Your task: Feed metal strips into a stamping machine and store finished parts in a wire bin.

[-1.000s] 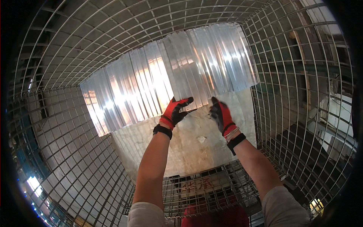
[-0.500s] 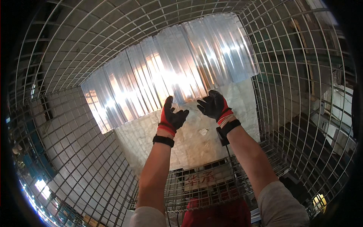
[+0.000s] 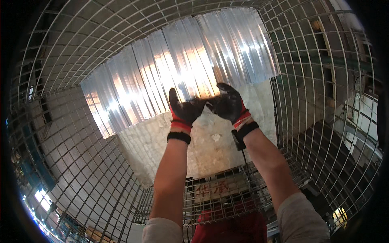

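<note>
Shiny, translucent-looking corrugated strips (image 3: 142,73) lie side by side in a wide row on a pale, stained sheet (image 3: 162,152) at the bottom of a wire mesh cage. My left hand (image 3: 185,108) and my right hand (image 3: 227,104) wear black-coated gloves with red cuffs. Both are at the strips' near ends, their inner fingertips almost meeting. On each hand one digit is spread apart, pointing away from me along the strips. Glare and the dark gloves hide whether the fingers press on the ends; no strip is visibly lifted.
Tall wire mesh walls (image 3: 320,77) enclose the work on the left, right and far side. A near mesh panel (image 3: 219,200) stands between my forearms, close to my red clothing (image 3: 231,227). A dark cable (image 3: 246,162) hangs by my right wrist.
Both hands have moved farther away, onto the strips' near ends, and closer together. The gap between their fingertips has almost gone. The strips still lie in their row.
</note>
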A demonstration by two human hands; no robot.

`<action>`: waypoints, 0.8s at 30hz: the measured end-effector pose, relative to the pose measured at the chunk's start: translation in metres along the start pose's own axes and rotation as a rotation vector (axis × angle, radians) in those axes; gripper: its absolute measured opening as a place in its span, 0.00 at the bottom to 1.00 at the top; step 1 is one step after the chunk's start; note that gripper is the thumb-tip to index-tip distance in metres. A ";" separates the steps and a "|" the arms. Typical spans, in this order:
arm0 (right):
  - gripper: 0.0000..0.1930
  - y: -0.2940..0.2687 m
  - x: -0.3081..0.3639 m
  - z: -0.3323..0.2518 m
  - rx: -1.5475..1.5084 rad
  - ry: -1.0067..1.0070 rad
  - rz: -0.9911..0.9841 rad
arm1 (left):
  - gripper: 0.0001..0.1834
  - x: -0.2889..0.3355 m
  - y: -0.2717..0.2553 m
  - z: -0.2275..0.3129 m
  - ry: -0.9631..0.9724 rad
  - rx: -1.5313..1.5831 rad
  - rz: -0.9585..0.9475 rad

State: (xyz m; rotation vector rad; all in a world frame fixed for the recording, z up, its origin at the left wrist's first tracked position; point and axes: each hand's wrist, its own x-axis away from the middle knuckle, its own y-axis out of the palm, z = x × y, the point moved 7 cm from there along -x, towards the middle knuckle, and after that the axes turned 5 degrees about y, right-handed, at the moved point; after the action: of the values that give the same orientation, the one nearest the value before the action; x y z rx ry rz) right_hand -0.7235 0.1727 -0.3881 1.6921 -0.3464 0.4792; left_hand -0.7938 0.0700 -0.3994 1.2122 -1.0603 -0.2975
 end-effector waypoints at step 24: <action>0.16 0.011 0.025 -0.058 1.615 -0.596 0.859 | 0.37 0.037 0.028 0.008 0.643 -1.907 0.421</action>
State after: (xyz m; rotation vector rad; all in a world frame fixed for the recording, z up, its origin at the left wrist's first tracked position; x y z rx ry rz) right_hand -0.7141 0.2290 -0.3583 3.2413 -1.4167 1.0106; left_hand -0.7905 0.0501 -0.3566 -0.6357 -0.1035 -0.3675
